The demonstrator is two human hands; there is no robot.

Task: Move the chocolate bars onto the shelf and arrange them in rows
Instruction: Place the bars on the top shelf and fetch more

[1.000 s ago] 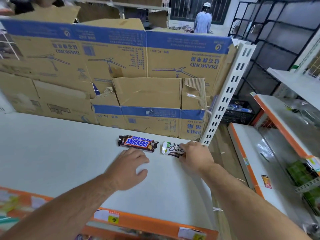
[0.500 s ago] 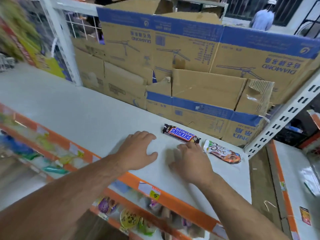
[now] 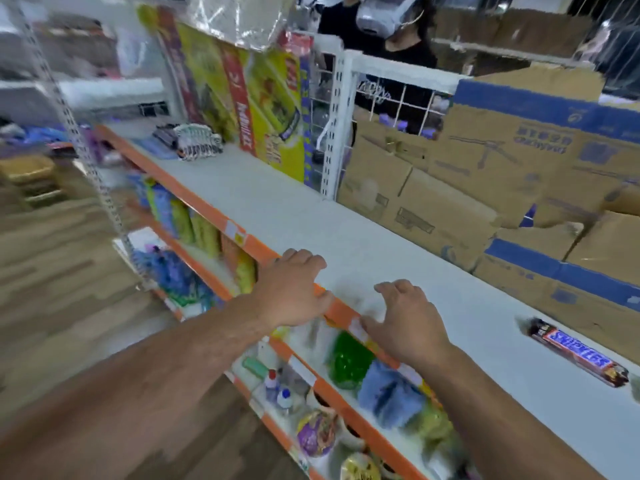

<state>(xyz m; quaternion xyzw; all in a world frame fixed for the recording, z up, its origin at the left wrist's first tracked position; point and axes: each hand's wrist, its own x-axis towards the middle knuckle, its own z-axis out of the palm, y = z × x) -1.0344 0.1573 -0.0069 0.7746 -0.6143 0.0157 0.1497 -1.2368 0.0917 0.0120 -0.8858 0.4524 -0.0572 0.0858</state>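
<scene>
A Snickers bar (image 3: 577,355) lies flat on the white shelf (image 3: 346,237) at the right, near the cardboard backing. The Dove bar is out of view past the right edge. A pile of chocolate bars (image 3: 194,142) sits far down the shelf at the upper left. My left hand (image 3: 294,289) hangs over the shelf's orange front edge (image 3: 194,202), fingers apart and holding nothing. My right hand (image 3: 401,320) hovers just to its right over the same edge, also spread and holding nothing. Both hands are well left of the Snickers bar.
Flattened cardboard boxes (image 3: 502,174) back the shelf on the right; a white wire grid (image 3: 346,109) and colourful packages (image 3: 263,98) stand behind its left part. A person (image 3: 384,32) stands beyond the shelf. Lower shelves (image 3: 346,375) hold assorted goods; wooden floor (image 3: 52,254) at the left.
The view has swung left along the shelf. Both hands have drawn back from the Snickers and Dove bars toward the front edge and moved left; the Dove bar has left the frame.
</scene>
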